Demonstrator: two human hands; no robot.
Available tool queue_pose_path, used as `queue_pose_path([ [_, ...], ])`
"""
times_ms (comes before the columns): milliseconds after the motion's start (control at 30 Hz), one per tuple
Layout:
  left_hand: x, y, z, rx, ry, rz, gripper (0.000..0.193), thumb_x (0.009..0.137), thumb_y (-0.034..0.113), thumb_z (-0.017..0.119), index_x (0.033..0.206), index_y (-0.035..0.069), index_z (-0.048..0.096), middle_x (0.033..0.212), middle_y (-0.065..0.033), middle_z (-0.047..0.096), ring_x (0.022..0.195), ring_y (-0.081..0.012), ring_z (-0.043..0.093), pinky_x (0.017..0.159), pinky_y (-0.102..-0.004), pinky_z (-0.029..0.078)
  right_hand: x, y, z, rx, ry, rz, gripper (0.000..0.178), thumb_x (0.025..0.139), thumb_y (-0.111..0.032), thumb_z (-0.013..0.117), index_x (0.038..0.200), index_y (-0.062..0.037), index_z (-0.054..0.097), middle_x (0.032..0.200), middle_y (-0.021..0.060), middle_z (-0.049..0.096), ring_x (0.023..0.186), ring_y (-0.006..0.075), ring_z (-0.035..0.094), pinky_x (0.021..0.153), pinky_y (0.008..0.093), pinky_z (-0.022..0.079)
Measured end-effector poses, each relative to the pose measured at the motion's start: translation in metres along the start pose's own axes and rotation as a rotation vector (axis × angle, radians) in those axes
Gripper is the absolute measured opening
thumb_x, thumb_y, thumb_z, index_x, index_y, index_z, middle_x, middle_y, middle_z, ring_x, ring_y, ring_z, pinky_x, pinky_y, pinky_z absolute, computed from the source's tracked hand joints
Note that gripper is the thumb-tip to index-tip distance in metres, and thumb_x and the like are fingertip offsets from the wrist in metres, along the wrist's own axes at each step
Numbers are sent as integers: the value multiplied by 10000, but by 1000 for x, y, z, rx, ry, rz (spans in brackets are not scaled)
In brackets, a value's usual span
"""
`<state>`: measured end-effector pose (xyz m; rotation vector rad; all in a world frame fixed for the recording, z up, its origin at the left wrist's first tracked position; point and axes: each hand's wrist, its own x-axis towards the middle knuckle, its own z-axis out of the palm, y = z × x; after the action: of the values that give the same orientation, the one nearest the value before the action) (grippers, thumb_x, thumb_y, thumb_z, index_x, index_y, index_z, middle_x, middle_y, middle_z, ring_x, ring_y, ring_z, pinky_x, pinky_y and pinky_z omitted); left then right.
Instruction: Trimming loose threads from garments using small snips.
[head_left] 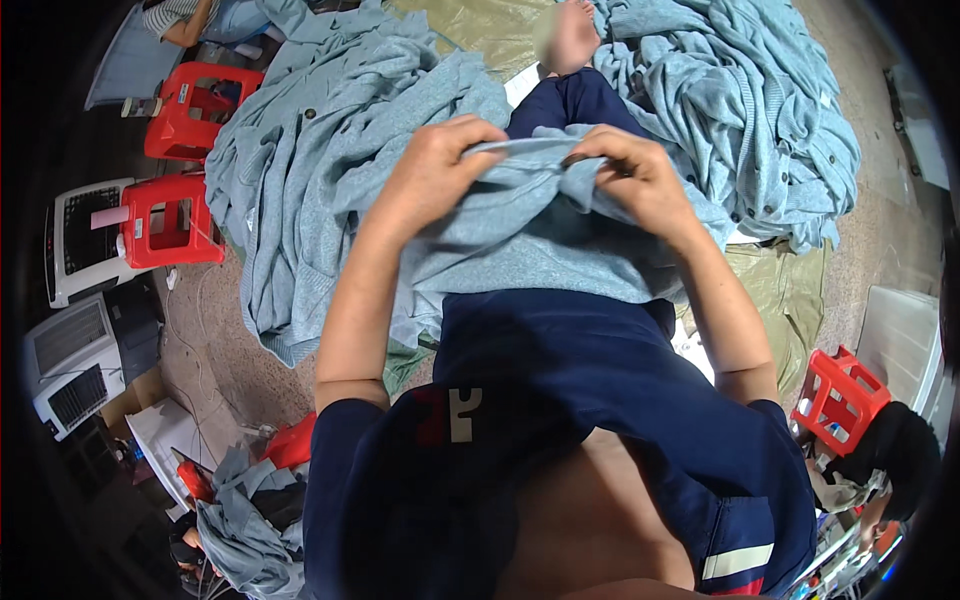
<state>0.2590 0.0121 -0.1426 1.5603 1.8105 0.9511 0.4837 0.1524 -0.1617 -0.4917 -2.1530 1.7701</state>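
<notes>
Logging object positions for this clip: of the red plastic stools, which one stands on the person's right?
The tilted red stool at the lower right, beside a seated co-worker. The other two red stools stand on the left, by the white fans.

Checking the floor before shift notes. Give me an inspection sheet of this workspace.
Surface: bare floor, part covered by an olive sheet.
Job's things: light blue knit garment across the person's lap, its top edge pinched by both hands.
Clutter: heaps of like blue garments at left and right; a smaller heap at lower left.
Grip: left hand and right hand each shut on the garment's edge.
Cables: thin cords on the floor at left.
Surroundings: red plastic stools, white machines, other people at the upper left and lower right edges.
</notes>
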Motion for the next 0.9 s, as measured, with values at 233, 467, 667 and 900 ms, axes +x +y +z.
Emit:
queue_pose_path([
  [233, -25, -48, -35, -277, 64, -303, 192, 889, 161, 684, 993, 0, 687, 857, 18, 650, 784, -71, 548, 722, -232, 441, 1, 30, -16, 263, 139, 151, 183, 871, 2, 582, 1024, 32, 678, 964, 34, 694, 872, 84, 618, 819, 224, 479],
  [467, -43, -67, -73, -257, 3, -408, 173, 878, 142, 698, 983, 8, 673, 837, 61, 591, 778, -35, 496, 707, -199, 380, 3, 44, -23, 319, 263, 206, 157, 888, -29, 615, 1019, 29, 679, 931, 36, 697, 816, 75, 627, 759, 206, 485],
  [667, -56, -71, -86, 29, 11, -514, 155, 831, 75, 659, 970, 18, 695, 861, -47, 689, 799, -140, 601, 748, -275, 448, 3, 50, -25, 330, 317, 235, 178, 894, -23, 587, 1038, 30, 677, 929, 39, 701, 818, 87, 638, 771, 209, 489],
  [900, -48, -41, -87, 1092, 750, -54, 135, 760, 19, 585, 863, 60, 663, 826, -124, 647, 825, -341, 583, 785, -440, 454, -7, 34, -40, 458, 467, 143, 229, 873, -96, 615, 1056, 22, 684, 967, 58, 702, 859, 131, 654, 827, 249, 483],
])
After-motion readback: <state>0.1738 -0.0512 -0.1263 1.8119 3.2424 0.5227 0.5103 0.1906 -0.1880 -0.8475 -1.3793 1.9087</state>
